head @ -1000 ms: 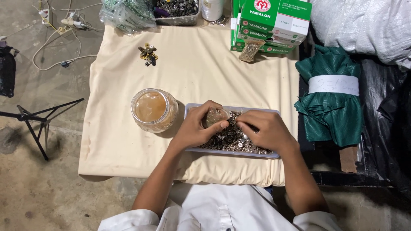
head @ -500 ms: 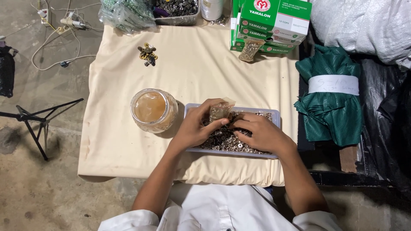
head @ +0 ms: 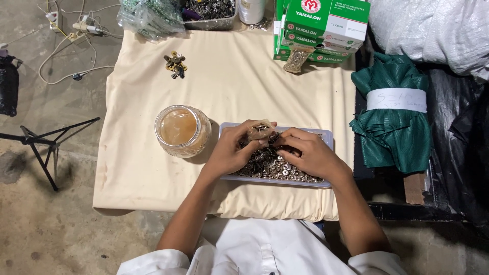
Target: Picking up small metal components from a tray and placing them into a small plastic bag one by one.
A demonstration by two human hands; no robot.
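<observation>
A big table with a cream cloth holds everything. Far right lies a green cloth bundle, and green boxes sit at the top. Near the person is a flat tray full of tiny metal pieces, with a round jar just beside it. The left hand pinches a small clear bag over the tray. The right hand has curled fingers pinching pieces. It seems best to hold the bag open over the tray, so dropped pieces land inside.

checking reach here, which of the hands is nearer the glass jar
Left. The left hand is just right of the glass jar, over the tray; the right hand is farther right.
</observation>
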